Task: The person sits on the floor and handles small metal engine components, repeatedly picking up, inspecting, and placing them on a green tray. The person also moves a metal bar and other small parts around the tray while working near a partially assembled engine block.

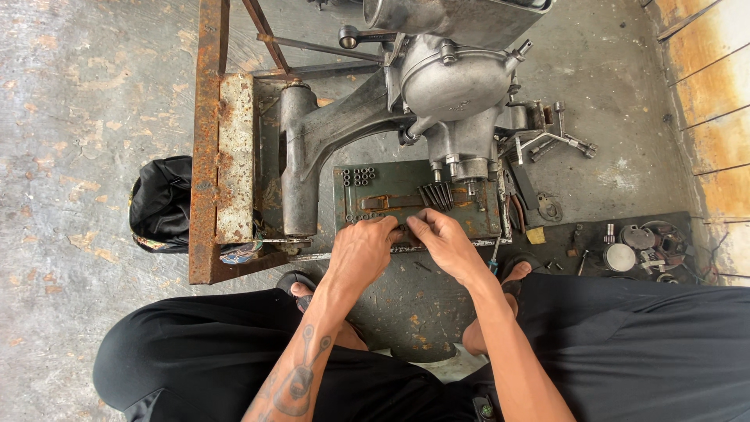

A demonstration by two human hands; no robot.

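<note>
Black-trousered knees [195,352] frame the near edge, both forearms reaching out between them. Left hand [363,250], palm down with fingers curled, pinches something small at the near edge of the green socket tray [480,215]; what it pinches is hidden. Right hand [441,238] meets it fingertip to fingertip, also curled, its hold hidden too. Beyond the tray stands the grey engine casing [449,82], a rusty frame [207,141] at far left.
</note>
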